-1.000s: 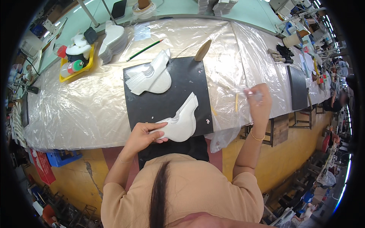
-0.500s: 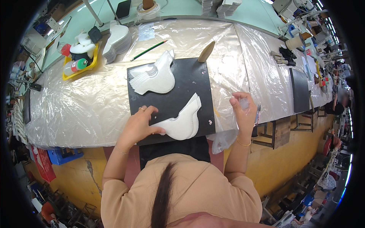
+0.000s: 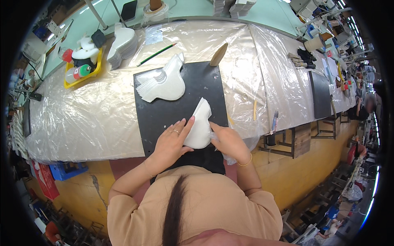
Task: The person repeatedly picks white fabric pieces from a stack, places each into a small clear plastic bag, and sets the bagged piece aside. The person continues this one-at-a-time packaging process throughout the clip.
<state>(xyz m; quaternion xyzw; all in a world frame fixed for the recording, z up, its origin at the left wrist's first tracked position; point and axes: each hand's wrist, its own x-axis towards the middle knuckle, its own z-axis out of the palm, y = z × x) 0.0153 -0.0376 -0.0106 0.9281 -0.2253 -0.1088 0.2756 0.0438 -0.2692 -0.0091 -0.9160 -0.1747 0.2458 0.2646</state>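
A small stack of white, curved fabric-like pieces [image 3: 199,133] lies near the front edge of a black board [image 3: 158,119]. My left hand [image 3: 172,139] rests flat over the stack's left end, fingers stretched out, thumb at its near edge. At the right edge of the same stack is my right hand [image 3: 230,141], its fingers curled around a bit of clear plastic bag [image 3: 251,143]; part of that plastic hides behind the hand. Farther up the board sits a second, fanned stack of the same white pieces [image 3: 174,86]. A pointed wooden tool [image 3: 218,54] lies at the board's far right corner.
Clear sheeting covers the table [image 3: 90,119]. Around the board are a green pencil [image 3: 156,54], a yellow basket [image 3: 88,76] of bottles, and a taller white stack [image 3: 123,46]. On the right lie a small cutter [image 3: 274,120] and another black board [image 3: 319,94].
My right hand has come down and left with the plastic to the near stack. My left hand has moved right, onto the stack. The stack has turned and shifted slightly left.
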